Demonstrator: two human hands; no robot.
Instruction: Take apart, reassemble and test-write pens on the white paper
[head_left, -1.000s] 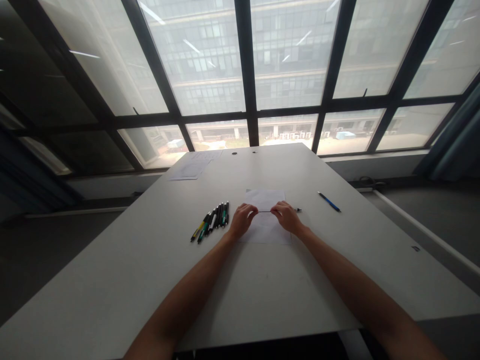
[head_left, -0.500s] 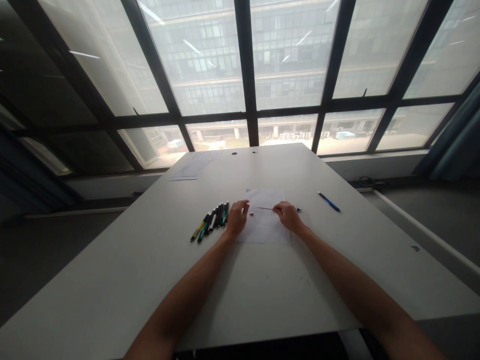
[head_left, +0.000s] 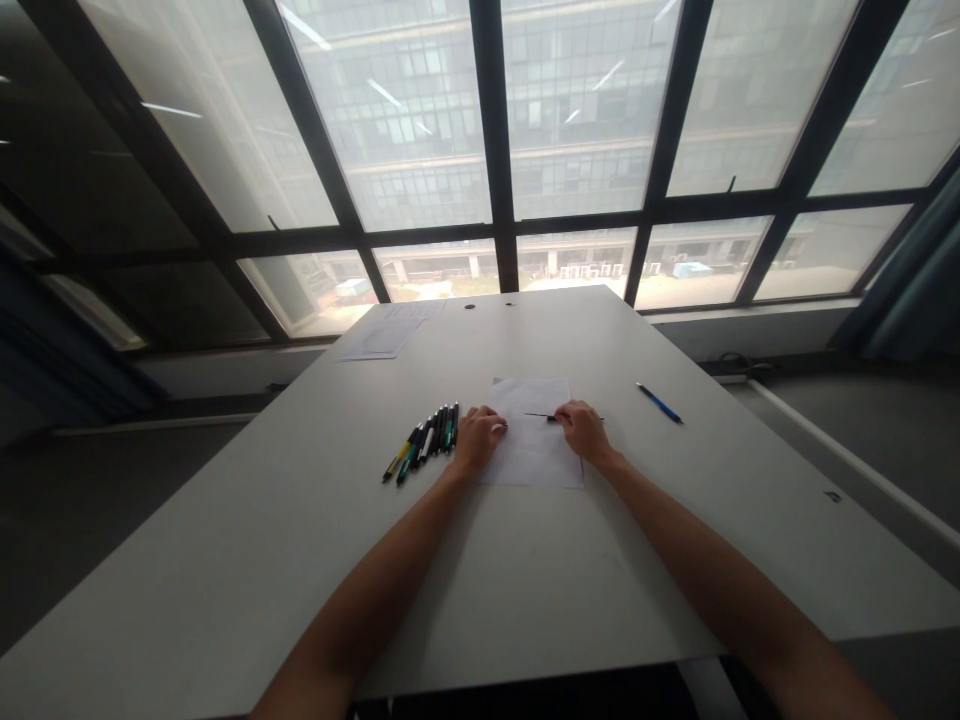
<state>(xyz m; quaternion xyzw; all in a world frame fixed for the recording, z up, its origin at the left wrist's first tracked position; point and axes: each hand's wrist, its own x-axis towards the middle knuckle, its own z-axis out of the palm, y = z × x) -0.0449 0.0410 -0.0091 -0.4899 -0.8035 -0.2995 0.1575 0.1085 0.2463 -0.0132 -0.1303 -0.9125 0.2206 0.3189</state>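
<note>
Half a second ago the left hand [head_left: 477, 437] was open with its fingers spread, and a small piece lay on the sheet of paper [head_left: 534, 450] just beside it. Now this hand is curled loosely over that same place, so the piece no longer shows; I cannot tell if the fingers are holding it or only covering it. 1 second ago both hands held the thin refill [head_left: 538, 415] between them. Now only the right hand [head_left: 583, 431] has it, pinched narrowly between thumb and fingertips, with the dark rod pointing left just above the paper. So the pen seems taken apart, the work passing from pulling to handling loose parts.

Both forearms stretch forward over the white table [head_left: 300, 560], wrists low. A row of pens [head_left: 427, 440] lies just left of the left hand; a blue pen [head_left: 659, 403] lies well apart on the right.
</note>
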